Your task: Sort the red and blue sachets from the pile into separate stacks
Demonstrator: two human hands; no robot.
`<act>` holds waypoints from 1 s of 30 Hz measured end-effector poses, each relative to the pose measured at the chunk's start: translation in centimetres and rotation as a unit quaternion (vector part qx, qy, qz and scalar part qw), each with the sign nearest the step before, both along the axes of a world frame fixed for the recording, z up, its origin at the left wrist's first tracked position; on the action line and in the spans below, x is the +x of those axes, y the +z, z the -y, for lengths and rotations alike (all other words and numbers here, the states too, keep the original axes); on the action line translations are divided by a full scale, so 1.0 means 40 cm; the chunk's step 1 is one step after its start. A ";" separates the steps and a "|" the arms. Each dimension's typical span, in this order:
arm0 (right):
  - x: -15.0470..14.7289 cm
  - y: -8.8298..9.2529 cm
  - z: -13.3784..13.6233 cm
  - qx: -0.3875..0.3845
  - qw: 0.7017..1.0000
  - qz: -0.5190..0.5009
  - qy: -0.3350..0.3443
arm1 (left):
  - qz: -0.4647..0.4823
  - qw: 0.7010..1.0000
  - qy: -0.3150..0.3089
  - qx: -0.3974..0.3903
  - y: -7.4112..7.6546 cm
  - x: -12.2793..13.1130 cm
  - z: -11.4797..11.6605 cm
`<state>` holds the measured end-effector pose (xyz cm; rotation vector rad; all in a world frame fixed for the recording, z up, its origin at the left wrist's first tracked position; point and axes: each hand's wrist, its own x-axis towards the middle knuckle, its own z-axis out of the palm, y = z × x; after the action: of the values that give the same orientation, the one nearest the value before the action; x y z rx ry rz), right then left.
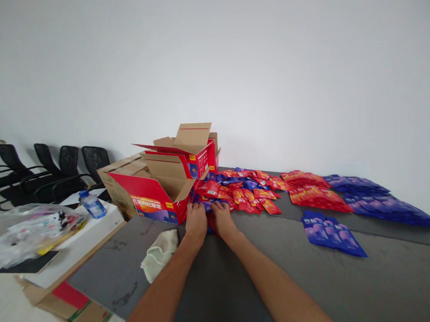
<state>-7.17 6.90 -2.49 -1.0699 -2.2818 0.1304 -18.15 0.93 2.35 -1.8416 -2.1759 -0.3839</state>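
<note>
My left hand point(196, 221) and my right hand point(223, 219) are side by side at the near edge of a loose heap of sachets. Their fingers are closed around a small bunch of sachets point(208, 207); blue shows at the top and dark red lower down between the hands. Much of the bunch is hidden by my fingers. Beyond them lies the heap of red and blue sachets point(245, 191). Just left of my left hand stands an open red carton point(159, 205) with its flaps up.
Behind stand more open cartons point(200, 159). Rows of red sachets point(314, 190) and blue sachets point(385, 202) lie to the right, with several blue sachets point(332, 233) nearer. A pale cloth point(160, 252) rests on the grey table point(275, 265). Further left are a water bottle point(92, 205) and plastic bags point(30, 230).
</note>
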 end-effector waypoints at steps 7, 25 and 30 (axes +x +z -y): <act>0.079 0.009 0.025 0.010 0.998 -0.057 0.003 | -0.011 1.000 -0.021 0.005 0.033 0.062 0.029; 0.481 -0.012 0.143 -0.019 0.993 -0.111 -0.045 | 0.006 0.993 -0.120 -0.007 -0.013 0.404 0.058; 0.564 -0.002 0.181 -0.026 0.994 -0.067 -0.081 | 0.021 0.988 -0.153 -0.031 -0.037 0.485 0.066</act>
<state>15.41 -0.32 -2.58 -1.2305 -2.0744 0.1906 1.23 -1.69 0.87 -2.2274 -1.9522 -0.4240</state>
